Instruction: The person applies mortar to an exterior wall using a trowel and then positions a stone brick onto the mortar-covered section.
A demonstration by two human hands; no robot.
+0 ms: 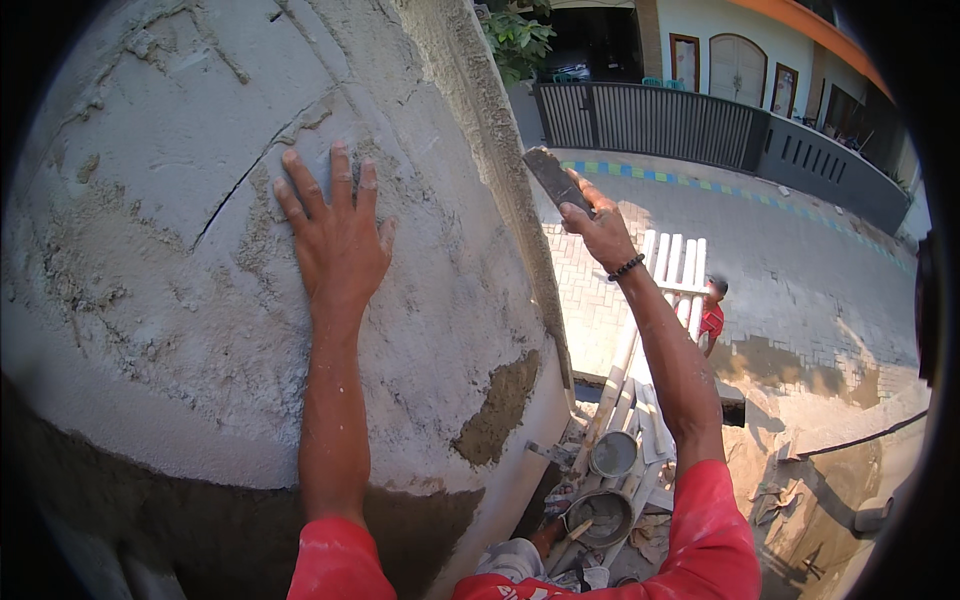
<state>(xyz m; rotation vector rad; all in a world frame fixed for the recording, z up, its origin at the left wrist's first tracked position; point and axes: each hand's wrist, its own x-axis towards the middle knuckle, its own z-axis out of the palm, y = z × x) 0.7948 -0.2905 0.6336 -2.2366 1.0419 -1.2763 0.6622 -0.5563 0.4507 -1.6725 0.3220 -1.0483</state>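
Note:
My left hand (330, 230) lies open, fingers spread, on a cracked, rough grey plastered surface (180, 330) that fills much of the left. My right hand (598, 225) is raised just right of the plaster's edge, gripping a dark, flat rectangular block (550, 180), its face dusted grey. I cannot tell whether the block touches the edge. A dark bead bracelet circles my right wrist. A darker damp patch (490, 410) shows low on the surface, near its right edge.
Below are white poles (675, 255) and two buckets (612, 455) (600, 518), the nearer holding grey mix and a stick. A person in red (712, 315) is on the paved street (830, 280). Beyond are a dark metal gate (660, 120), a building and foliage.

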